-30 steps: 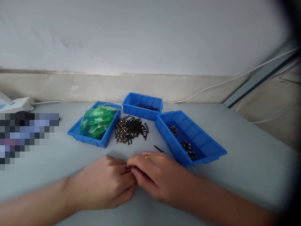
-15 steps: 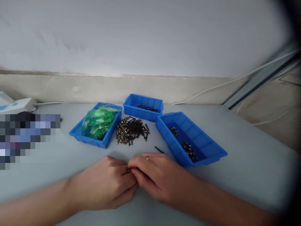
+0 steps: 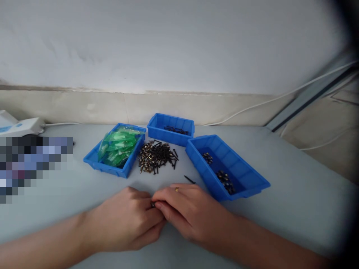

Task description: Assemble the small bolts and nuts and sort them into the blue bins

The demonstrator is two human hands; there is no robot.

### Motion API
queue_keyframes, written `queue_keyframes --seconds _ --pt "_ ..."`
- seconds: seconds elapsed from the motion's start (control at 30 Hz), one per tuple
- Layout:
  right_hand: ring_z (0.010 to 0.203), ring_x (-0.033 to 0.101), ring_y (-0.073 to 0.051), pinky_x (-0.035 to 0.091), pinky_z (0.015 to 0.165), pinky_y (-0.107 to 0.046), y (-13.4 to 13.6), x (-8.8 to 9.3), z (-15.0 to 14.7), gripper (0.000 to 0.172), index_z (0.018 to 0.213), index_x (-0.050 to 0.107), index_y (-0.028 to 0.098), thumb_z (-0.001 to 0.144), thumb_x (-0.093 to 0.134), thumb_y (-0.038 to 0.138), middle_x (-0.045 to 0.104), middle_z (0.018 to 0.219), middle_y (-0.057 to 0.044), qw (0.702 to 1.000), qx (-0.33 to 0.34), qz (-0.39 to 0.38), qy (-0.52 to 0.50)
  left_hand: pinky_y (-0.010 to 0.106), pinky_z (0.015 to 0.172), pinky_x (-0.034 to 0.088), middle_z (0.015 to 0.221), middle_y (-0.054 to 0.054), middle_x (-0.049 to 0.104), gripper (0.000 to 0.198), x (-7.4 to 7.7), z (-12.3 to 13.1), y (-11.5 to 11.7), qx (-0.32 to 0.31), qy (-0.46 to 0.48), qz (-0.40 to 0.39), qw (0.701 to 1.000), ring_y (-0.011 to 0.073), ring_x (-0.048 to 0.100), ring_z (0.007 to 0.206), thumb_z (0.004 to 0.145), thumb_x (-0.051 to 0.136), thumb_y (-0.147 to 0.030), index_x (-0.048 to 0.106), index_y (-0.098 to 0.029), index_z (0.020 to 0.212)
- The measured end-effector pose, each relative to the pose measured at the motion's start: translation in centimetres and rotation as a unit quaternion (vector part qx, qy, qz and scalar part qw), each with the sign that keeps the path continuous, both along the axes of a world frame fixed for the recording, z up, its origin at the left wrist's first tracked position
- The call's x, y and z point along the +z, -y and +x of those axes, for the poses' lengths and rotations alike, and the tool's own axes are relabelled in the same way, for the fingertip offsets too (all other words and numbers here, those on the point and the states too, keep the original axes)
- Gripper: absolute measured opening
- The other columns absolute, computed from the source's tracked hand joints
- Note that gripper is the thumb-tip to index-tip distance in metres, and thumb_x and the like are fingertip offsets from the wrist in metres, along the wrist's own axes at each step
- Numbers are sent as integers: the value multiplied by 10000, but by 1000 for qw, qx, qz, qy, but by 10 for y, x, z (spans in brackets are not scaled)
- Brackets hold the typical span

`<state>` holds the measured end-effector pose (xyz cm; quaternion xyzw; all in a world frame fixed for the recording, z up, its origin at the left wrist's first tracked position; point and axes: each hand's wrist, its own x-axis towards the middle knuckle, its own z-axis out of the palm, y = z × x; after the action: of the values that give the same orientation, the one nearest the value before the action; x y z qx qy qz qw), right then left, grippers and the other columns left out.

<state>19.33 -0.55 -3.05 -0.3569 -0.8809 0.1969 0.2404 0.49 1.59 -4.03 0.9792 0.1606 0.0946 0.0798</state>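
My left hand [image 3: 130, 220] and my right hand [image 3: 190, 213] meet at the front of the table, fingertips touching. Between them, at the thumb and forefinger of both hands, a small dark metal screw [image 3: 153, 204] shows only in part. The fingers of each hand are curled closed around it, and most of it is hidden. Beyond the hands lies a pile of black and brassy screws [image 3: 157, 155]. One black screw [image 3: 189, 179] lies apart, just behind my right hand.
A blue bin [image 3: 105, 171] with green plastic packets [image 3: 119, 145] stands left of the pile. Another blue bin [image 3: 169, 136] behind it holds dark screws. To the right, a larger blue bin [image 3: 241, 164] contains small metal parts [image 3: 225, 182]. White cables [image 3: 252, 106] run along the wall.
Both hands stay together in nearly the same place. The small metal piece between the fingertips shows slightly differently, and the whole view has shifted a little.
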Motion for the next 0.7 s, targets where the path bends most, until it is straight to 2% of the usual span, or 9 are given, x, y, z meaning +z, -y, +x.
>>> queue_keyframes --seconds 0.33,0.47,0.7 --pt "757 621 -158 430 716 -275 -1 -2 0 198 930 593 183 964 399 206 667 823 -24 1000 4 9 7 282 519 408 638 10 623 198 2 0 2 8 -10 -19 1000 160 581 568 874 474 -165 576 -165 704" --pt "751 619 -155 431 707 -274 -2 -3 0 177 941 592 181 958 416 195 665 826 -23 1000 2 12 10 291 505 398 617 10 613 237 1 -1 2 7 -2 -14 1000 161 575 544 886 445 -165 577 -164 689" --pt "814 583 -165 443 782 -289 -1 -3 0 171 984 597 171 942 432 154 630 859 -38 1000 11 -4 12 299 486 359 592 19 604 384 3 1 3 7 18 7 1000 160 555 503 957 310 -187 587 -162 691"
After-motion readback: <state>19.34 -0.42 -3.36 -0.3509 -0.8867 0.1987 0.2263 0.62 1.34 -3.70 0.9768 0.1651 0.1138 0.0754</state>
